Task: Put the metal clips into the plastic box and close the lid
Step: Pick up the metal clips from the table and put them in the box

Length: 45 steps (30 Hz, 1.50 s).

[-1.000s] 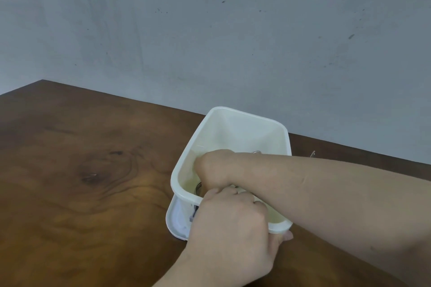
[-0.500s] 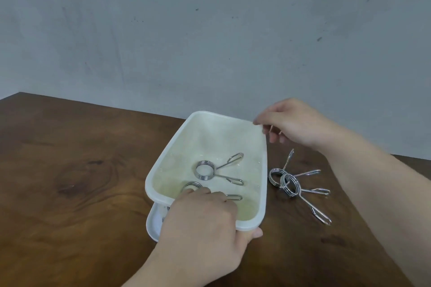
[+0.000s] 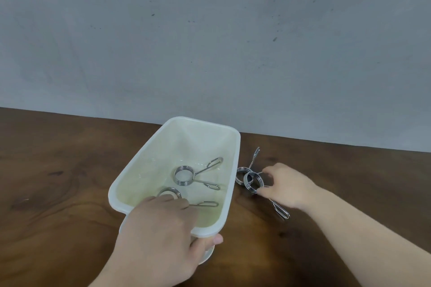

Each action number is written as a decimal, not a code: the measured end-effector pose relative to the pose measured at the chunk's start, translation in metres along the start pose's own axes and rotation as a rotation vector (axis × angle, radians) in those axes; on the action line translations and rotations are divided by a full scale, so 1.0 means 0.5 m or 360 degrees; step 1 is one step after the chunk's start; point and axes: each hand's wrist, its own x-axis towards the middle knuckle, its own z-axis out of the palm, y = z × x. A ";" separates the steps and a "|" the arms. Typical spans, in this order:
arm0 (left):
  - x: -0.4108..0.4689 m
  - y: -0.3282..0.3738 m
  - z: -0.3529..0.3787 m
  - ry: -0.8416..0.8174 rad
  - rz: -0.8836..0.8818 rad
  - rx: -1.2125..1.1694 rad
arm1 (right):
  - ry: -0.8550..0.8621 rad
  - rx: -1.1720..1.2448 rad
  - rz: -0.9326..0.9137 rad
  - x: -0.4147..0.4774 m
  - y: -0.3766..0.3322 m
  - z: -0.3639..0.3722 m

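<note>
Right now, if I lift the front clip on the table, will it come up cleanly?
Probably not: the front clip overlaps the rear clip, so their coils may snag. Being bent steel wire, it looks stiff. Its smooth shiny wire might slip in the right hand.

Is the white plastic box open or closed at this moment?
Open. The white plastic box has no lid on top; two metal spring clips lie visible inside. The left hand grips its near rim.
</note>
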 end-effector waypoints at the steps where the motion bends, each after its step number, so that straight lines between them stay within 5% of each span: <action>1: 0.000 0.001 0.002 -0.0025 0.0008 0.0008 | -0.0019 -0.0038 -0.0009 0.005 -0.003 0.012; 13: -0.010 0.022 0.014 -0.0131 -0.0013 0.0079 | 0.0247 -0.0163 -0.0069 0.047 -0.016 0.075; 19: -0.013 0.021 0.018 -0.0168 -0.0044 0.0082 | 0.0312 0.0629 0.0013 -0.032 -0.014 -0.035; 23: -0.013 0.023 0.018 -0.0151 -0.0097 0.0062 | 0.0496 0.0868 -0.0211 -0.078 -0.089 -0.218; 27: -0.012 0.027 0.012 -0.0104 -0.0096 0.0042 | 0.0319 0.0378 -0.0575 -0.058 -0.260 -0.295; 33: -0.002 0.032 0.001 0.0034 -0.0039 0.0033 | -0.0242 -0.0492 -0.0764 0.056 -0.402 -0.138; 45: -0.008 0.028 0.018 -0.0026 -0.0101 0.0057 | -0.0403 -0.0864 -0.0617 0.143 -0.378 -0.011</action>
